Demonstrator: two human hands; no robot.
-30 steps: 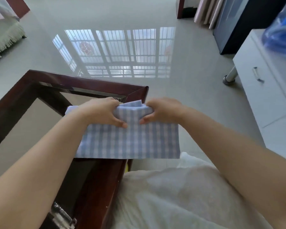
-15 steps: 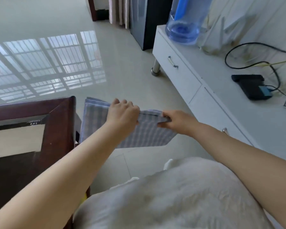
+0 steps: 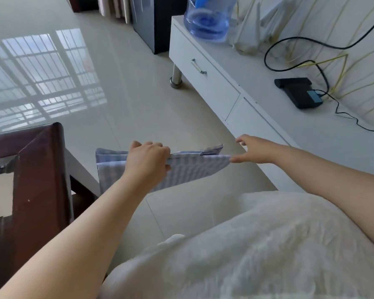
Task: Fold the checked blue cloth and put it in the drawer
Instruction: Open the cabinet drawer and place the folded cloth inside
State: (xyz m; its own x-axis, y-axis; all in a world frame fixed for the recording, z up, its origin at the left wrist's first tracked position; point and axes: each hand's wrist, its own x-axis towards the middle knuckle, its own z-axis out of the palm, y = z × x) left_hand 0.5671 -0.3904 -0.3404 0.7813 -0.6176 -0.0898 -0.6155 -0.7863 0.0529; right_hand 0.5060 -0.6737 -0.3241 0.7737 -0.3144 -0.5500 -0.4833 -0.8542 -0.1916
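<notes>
Folded checked blue cloth (image 3: 188, 169) held in the air over the tiled floor (image 3: 138, 100), between dark wooden table (image 3: 37, 169) and white drawer cabinet (image 3: 214, 87). Left hand (image 3: 148, 160) clenched on its upper edge. Right hand (image 3: 254, 149) spread loose, thumb seemingly touching the corner; drawer (image 3: 205, 80) closed.

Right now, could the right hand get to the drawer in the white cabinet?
Probably yes. The right hand is open, just off the folded checked cloth the left hand grips. Nothing lies between it and the closed drawer front beside it.
</notes>
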